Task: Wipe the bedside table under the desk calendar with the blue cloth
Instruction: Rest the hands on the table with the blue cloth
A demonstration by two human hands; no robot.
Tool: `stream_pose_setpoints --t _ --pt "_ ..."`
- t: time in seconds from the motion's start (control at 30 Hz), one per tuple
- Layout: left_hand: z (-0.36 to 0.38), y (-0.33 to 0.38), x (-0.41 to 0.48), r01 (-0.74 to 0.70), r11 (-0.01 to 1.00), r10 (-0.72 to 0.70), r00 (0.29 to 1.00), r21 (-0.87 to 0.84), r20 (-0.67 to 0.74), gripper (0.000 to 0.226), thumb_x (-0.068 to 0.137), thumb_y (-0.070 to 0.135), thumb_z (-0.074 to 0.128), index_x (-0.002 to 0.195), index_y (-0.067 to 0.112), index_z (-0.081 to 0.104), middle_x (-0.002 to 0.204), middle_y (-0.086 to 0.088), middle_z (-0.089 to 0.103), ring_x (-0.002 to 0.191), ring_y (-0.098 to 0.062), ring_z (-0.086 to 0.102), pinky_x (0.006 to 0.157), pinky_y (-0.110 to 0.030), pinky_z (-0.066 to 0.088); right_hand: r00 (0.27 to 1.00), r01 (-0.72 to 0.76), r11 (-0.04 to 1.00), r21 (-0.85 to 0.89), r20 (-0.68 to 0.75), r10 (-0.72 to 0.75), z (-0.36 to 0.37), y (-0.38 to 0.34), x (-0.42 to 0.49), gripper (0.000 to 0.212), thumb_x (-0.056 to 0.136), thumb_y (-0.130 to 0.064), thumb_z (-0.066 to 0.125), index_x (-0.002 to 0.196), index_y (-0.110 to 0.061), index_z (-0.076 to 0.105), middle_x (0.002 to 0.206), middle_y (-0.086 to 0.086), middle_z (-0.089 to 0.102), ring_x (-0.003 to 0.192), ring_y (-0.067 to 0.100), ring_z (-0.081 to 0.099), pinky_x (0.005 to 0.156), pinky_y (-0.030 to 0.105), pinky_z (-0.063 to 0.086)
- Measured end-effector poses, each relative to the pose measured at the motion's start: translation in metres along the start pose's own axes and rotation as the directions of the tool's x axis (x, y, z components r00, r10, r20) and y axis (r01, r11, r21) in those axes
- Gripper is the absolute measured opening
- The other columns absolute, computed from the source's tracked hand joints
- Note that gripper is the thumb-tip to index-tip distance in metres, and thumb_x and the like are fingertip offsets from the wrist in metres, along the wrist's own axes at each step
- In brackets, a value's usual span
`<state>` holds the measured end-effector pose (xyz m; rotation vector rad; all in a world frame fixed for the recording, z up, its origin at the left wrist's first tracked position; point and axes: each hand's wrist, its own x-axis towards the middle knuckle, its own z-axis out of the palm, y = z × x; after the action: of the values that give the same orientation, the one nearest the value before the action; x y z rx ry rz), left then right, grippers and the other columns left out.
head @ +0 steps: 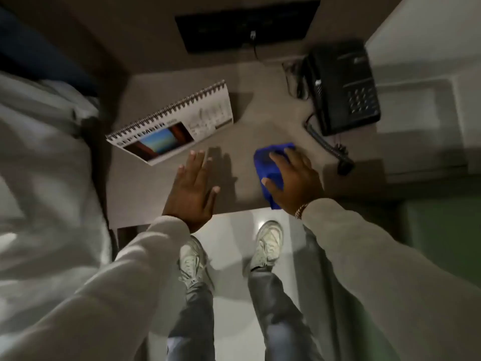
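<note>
A spiral-bound desk calendar (171, 123) showing September stands on the left part of the grey bedside table (250, 121). My left hand (191, 188) hovers flat with fingers spread just in front of the calendar, not touching it. The crumpled blue cloth (269, 168) lies on the table's right front area. My right hand (295, 179) presses down on the cloth, fingers curled over it.
A black corded telephone (343, 92) sits at the table's back right, its cable (329, 147) trailing toward the cloth. White bedding (44, 162) borders the table on the left. A dark wall panel (247, 24) is behind. My shoes (268, 243) stand on the pale floor below.
</note>
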<state>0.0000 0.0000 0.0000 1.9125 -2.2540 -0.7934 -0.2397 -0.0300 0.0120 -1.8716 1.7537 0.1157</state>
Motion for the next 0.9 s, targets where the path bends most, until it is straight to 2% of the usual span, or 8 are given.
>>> stream_pose_setpoints --t 0.2,0.3,0.43,0.53,0.63,0.73,0.8,0.9 --pt "0.062 -0.045 0.015 -0.008 0.988 0.004 1.0 0.153 0.023 0.068 0.095 0.044 0.035 0.153 0.015 0.013 0.164 -0.011 0.007 0.152 -0.028 0.001 0.122 -0.049 0.003 0.98 -0.139 0.982 -0.13 -0.16 0.118 0.066 -0.005 0.019 0.063 0.09 -0.049 0.047 0.145 -0.024 0.029 0.157 0.019 0.022 0.142 0.045 0.021 0.107 0.059 0.035" --pt "0.074 -0.055 0.014 -0.027 0.975 0.026 1.0 0.223 0.006 0.069 0.095 0.045 0.034 0.153 0.016 0.01 0.165 -0.011 0.005 0.152 -0.028 0.0 0.121 -0.047 -0.002 0.964 -0.193 0.97 -0.145 -0.211 0.161 0.077 -0.009 0.021 0.062 0.09 -0.043 0.05 0.146 -0.026 0.029 0.158 0.018 0.021 0.141 0.048 0.021 0.103 0.06 0.037" --pt "0.066 -0.055 0.014 -0.035 0.985 0.027 0.998 0.17 0.052 0.07 0.095 0.048 0.031 0.154 0.02 0.006 0.165 -0.008 0.001 0.151 -0.024 -0.006 0.12 -0.044 -0.005 0.966 -0.194 0.97 -0.144 -0.2 0.163 0.072 -0.009 0.027 0.054 0.09 -0.024 0.054 0.142 -0.019 0.039 0.153 0.02 0.033 0.132 0.051 0.034 0.097 0.06 0.045" --pt "0.04 -0.052 0.012 -0.103 0.988 0.09 0.99 0.113 0.111 0.069 0.094 0.046 0.033 0.153 0.026 0.003 0.165 -0.005 -0.003 0.15 -0.022 -0.012 0.121 -0.046 0.0 0.973 -0.192 0.975 -0.111 -0.148 0.175 0.058 -0.011 0.026 0.052 0.092 -0.02 0.053 0.142 -0.017 0.039 0.153 0.017 0.036 0.128 0.047 0.04 0.099 0.056 0.044" --pt "0.004 -0.046 0.006 -0.205 0.971 0.188 0.973 0.126 0.13 0.071 0.093 0.04 0.039 0.153 0.02 0.008 0.165 -0.01 0.004 0.151 -0.028 -0.004 0.122 -0.052 0.01 0.963 -0.21 0.971 0.11 -0.149 0.225 0.045 -0.028 0.01 0.052 0.09 -0.019 0.057 0.14 -0.017 0.043 0.15 0.016 0.042 0.125 0.043 0.047 0.103 0.049 0.043" --pt "-0.035 -0.038 -0.003 -0.336 0.927 0.317 0.939 0.166 0.131 0.068 0.094 0.04 0.039 0.152 0.015 0.014 0.163 -0.013 0.012 0.152 -0.031 0.005 0.121 -0.053 0.016 0.914 -0.134 0.913 0.386 -0.307 0.264 0.043 -0.059 -0.017 0.049 0.086 -0.011 0.063 0.134 -0.011 0.052 0.137 0.021 0.056 0.119 0.04 0.058 0.102 0.041 0.044" --pt "-0.061 -0.038 -0.003 -0.407 0.893 0.396 0.913 0.191 0.095 0.066 0.094 0.04 0.036 0.151 0.011 0.02 0.162 -0.015 0.018 0.151 -0.032 0.008 0.12 -0.053 0.015 0.857 -0.102 0.847 0.521 -0.386 0.341 0.049 -0.081 -0.028 0.049 0.083 -0.008 0.067 0.131 -0.012 0.056 0.129 0.019 0.064 0.112 0.037 0.063 0.097 0.031 0.044" --pt "-0.098 -0.047 0.014 -0.469 0.839 0.479 0.877 0.277 0.035 0.069 0.092 0.042 0.037 0.15 0.008 0.021 0.161 -0.017 0.018 0.15 -0.032 0.008 0.121 -0.052 0.012 0.811 -0.068 0.757 0.65 -0.405 0.422 0.064 -0.104 -0.027 0.047 0.087 -0.014 0.065 0.132 -0.019 0.054 0.121 0.015 0.069 0.104 0.03 0.066 0.092 0.019 0.04"
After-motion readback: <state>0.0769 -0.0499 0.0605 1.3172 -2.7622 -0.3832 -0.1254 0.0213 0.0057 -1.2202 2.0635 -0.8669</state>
